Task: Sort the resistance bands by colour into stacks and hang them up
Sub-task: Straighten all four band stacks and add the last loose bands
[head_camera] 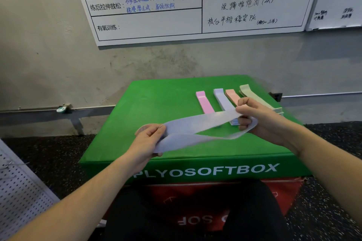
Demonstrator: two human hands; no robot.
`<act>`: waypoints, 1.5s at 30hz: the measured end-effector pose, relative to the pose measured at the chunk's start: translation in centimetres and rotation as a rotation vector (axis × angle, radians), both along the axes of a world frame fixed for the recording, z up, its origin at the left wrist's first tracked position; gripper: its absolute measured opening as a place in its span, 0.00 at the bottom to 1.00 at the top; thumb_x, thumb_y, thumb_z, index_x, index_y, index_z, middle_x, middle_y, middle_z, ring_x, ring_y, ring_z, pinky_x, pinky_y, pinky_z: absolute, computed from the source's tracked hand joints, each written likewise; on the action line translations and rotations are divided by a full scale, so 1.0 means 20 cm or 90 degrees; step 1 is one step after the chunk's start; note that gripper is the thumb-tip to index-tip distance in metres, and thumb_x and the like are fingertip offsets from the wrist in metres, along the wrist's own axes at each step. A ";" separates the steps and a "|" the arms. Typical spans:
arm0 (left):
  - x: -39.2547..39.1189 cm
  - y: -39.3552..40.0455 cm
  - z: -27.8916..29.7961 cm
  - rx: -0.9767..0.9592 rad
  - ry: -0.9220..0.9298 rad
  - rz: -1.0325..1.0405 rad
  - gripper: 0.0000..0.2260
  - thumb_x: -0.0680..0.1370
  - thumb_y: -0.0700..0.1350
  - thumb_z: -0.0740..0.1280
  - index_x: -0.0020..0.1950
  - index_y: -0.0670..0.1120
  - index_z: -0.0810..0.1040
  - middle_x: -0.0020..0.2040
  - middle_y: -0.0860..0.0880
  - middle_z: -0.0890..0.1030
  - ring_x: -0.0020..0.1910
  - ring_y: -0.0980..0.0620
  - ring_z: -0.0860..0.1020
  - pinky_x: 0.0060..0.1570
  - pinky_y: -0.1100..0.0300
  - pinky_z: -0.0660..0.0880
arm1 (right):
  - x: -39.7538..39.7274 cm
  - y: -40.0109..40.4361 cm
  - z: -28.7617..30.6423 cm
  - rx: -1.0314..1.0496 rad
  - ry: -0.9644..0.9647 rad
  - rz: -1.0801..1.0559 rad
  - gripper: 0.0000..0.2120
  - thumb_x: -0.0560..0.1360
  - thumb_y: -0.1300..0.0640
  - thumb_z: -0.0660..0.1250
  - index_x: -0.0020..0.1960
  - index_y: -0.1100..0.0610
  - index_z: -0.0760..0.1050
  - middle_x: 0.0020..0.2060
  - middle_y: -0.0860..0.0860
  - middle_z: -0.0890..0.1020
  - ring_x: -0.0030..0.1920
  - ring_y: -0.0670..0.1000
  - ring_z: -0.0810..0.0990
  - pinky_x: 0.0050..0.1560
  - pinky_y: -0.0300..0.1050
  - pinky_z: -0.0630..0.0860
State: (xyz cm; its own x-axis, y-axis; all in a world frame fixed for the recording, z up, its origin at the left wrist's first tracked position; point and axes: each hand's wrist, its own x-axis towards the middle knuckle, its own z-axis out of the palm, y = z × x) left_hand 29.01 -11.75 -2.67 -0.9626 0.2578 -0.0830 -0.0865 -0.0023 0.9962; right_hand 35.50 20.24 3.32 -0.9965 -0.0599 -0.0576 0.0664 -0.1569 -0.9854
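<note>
A pale lilac resistance band (197, 129) is stretched as a loop between both hands above the green soft box (156, 103). My left hand (146, 143) pinches its left end and my right hand (260, 117) grips its right end. Behind the hands, on the box's right half, lie flat stacks side by side: a pink stack (204, 101), a lilac stack (222, 98), a salmon stack (233, 95) and a pale green stack (252, 94). My right hand hides the near ends of the salmon and green stacks.
The green box sits on a red soft box (280, 191) against a concrete wall with a whiteboard (156, 21). A white perforated panel (21, 190) lies on the dark speckled floor at the left. My dark-clothed knees (195, 211) are in front of the boxes.
</note>
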 end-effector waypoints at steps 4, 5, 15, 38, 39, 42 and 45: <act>0.02 -0.01 -0.04 0.007 -0.020 -0.002 0.06 0.77 0.46 0.70 0.44 0.44 0.81 0.37 0.52 0.80 0.34 0.56 0.75 0.30 0.64 0.72 | -0.01 0.01 0.04 -0.151 -0.003 -0.030 0.08 0.68 0.61 0.59 0.46 0.55 0.70 0.36 0.53 0.72 0.33 0.51 0.67 0.36 0.45 0.67; 0.02 0.00 -0.05 0.010 -0.028 -0.007 0.06 0.76 0.46 0.71 0.44 0.44 0.80 0.36 0.51 0.80 0.33 0.57 0.75 0.30 0.65 0.72 | -0.02 0.01 0.05 -0.163 0.001 -0.023 0.09 0.67 0.65 0.57 0.44 0.55 0.70 0.36 0.54 0.72 0.33 0.51 0.66 0.34 0.43 0.68; 0.00 -0.02 -0.11 0.087 -0.059 0.031 0.06 0.79 0.46 0.68 0.48 0.43 0.79 0.39 0.46 0.82 0.35 0.51 0.79 0.32 0.61 0.76 | -0.04 0.03 0.06 0.495 0.169 -0.115 0.14 0.74 0.69 0.69 0.44 0.50 0.74 0.37 0.45 0.80 0.36 0.50 0.76 0.37 0.46 0.74; -0.07 0.10 -0.21 0.062 -0.077 -0.002 0.08 0.81 0.44 0.66 0.58 0.42 0.79 0.54 0.43 0.84 0.44 0.45 0.83 0.47 0.54 0.82 | -0.07 -0.01 0.08 0.093 0.012 -0.134 0.07 0.79 0.65 0.63 0.45 0.58 0.76 0.40 0.55 0.78 0.38 0.51 0.80 0.38 0.43 0.80; -0.09 0.11 -0.22 0.057 -0.078 0.000 0.08 0.81 0.44 0.66 0.58 0.43 0.79 0.55 0.43 0.84 0.47 0.43 0.83 0.50 0.52 0.82 | -0.08 -0.01 0.09 0.106 0.021 -0.139 0.05 0.79 0.65 0.64 0.45 0.59 0.76 0.41 0.56 0.79 0.39 0.52 0.80 0.39 0.42 0.81; -0.13 0.15 -0.22 0.020 -0.073 -0.002 0.07 0.82 0.44 0.65 0.56 0.43 0.80 0.58 0.40 0.83 0.50 0.43 0.83 0.53 0.53 0.82 | -0.09 0.01 0.13 0.126 0.022 -0.089 0.01 0.77 0.63 0.69 0.48 0.60 0.79 0.43 0.56 0.84 0.44 0.52 0.81 0.49 0.44 0.81; -0.17 0.19 -0.20 -0.082 -0.051 -0.034 0.07 0.83 0.45 0.64 0.55 0.45 0.80 0.61 0.39 0.80 0.52 0.42 0.81 0.51 0.54 0.82 | -0.10 0.01 0.16 0.171 0.012 -0.035 0.08 0.71 0.60 0.74 0.49 0.58 0.82 0.48 0.57 0.86 0.49 0.55 0.84 0.56 0.49 0.81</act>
